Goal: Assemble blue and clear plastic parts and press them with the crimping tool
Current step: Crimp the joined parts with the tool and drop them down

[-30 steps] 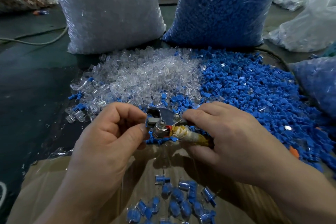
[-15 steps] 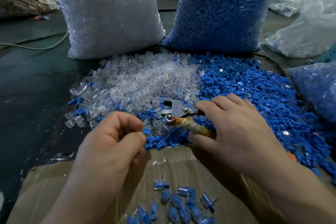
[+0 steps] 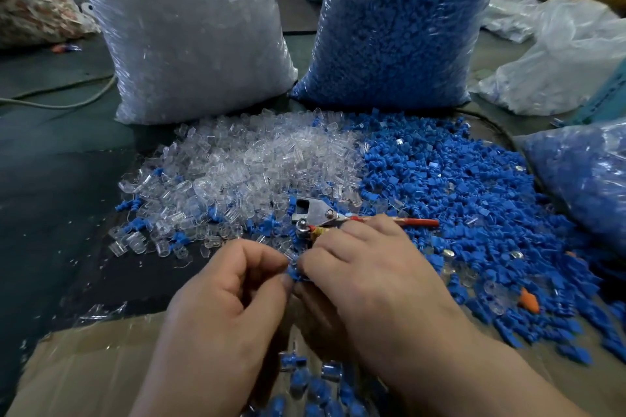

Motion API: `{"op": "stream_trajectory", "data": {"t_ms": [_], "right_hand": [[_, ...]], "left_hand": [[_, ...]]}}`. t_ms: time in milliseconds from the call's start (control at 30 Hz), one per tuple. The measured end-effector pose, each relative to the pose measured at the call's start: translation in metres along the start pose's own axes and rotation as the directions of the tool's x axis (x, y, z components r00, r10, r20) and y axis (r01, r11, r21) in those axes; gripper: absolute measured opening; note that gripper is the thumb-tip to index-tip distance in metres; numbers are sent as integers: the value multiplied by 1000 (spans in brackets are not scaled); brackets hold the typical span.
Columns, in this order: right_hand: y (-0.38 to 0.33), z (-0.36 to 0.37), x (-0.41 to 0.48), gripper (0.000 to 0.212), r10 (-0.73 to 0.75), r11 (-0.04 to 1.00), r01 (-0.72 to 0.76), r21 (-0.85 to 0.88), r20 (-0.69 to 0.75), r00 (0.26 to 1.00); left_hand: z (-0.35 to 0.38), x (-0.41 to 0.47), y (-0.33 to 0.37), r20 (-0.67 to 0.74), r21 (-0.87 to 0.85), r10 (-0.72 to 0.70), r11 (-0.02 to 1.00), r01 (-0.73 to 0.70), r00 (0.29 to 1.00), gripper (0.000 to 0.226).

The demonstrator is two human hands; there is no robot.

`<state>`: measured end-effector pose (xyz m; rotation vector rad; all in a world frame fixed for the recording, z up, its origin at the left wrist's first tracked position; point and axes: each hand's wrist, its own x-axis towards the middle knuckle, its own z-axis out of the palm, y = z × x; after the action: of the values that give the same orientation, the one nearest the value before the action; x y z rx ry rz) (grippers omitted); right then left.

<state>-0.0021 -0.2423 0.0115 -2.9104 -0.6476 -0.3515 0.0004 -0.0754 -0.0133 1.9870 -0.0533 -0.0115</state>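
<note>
My left hand and my right hand meet fingertip to fingertip over the near edge of the piles. Between them my left hand pinches a small blue part, and my right hand pinches a clear part against it. The metal crimping tool lies on the parts just beyond my right knuckles, its red handle pointing right. Loose clear parts are heaped at the centre, loose blue parts at the right. Several assembled blue-and-clear pieces lie on the cardboard under my wrists.
A big bag of clear parts and a big bag of blue parts stand behind the piles. Another bag of blue parts lies at the right. An orange piece sits among the blue parts.
The crimping tool has gone from between my hands onto the pile, its handles spread. My right hand has come back toward me and now meets my left hand over a blue part.
</note>
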Motion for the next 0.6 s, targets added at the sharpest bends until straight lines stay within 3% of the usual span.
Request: {"op": "stream_trajectory", "data": {"t_ms": [67,200,267,367,467,533,600], "right_hand": [[0,0,-1,14,5,1000,-5,24,19,1000],[-2,-2,-3,31,16,995,-20,94,42,999],[-1,-1,-5,23,6,991,-16,134,74,997],[0,-2,-7,12,-11,987,1,160,64,998],[-5,-5,-6,10,-21,989,24,147,-22,1000],[-9,-8,-6,4,-38,982,43,183,-31,999],[-12,-12,-8,18,19,951,-30,308,38,999]], "left_hand": [[0,-3,1,-24,43,86,995,-85,996,26],[-3,-5,5,-59,49,205,978,-202,977,7],[-4,-4,9,-48,-7,170,985,-171,984,8],[-7,-1,10,-21,-55,61,997,-62,998,37],[-13,2,8,97,-33,-25,999,28,995,45],[-15,1,11,170,-155,-57,984,84,984,45],[-17,-1,17,223,-254,-59,960,116,973,45]]}}
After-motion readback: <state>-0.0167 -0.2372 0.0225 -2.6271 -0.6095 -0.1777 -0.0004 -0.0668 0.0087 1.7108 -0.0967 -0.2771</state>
